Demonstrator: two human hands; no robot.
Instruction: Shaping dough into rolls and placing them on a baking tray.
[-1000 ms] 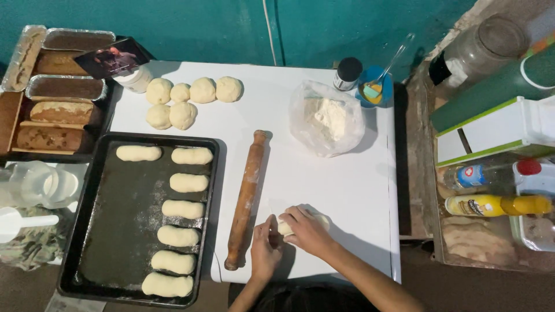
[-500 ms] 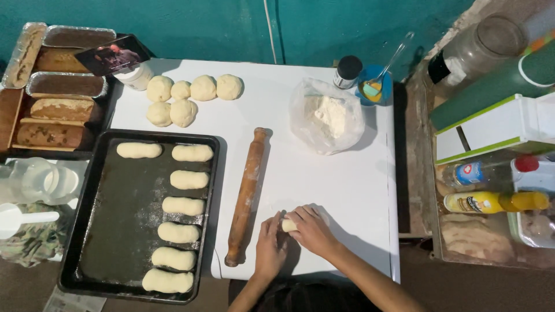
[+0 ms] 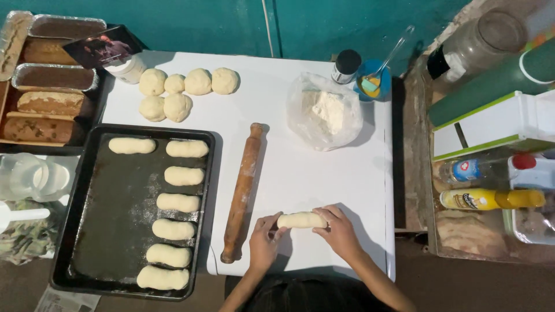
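Since half a second ago the hands have spread apart and the dough, then a small lump hidden under them, now shows as a smooth pale dough log (image 3: 301, 220) lying crosswise on the white table (image 3: 289, 104). The left hand (image 3: 265, 241) pinches its end at 9 o'clock with curled fingers; the right hand (image 3: 340, 231) cups the end at 3 o'clock. At 9 o'clock of the hands lies a floured wooden rolling pin (image 3: 241, 193), and beyond it a dark baking tray (image 3: 110, 231) holding seven matching oblong rolls (image 3: 177, 202). At 11 o'clock sit six round dough balls (image 3: 176, 92); at 12 o'clock, a crumpled clear bag of flour (image 3: 325, 111).
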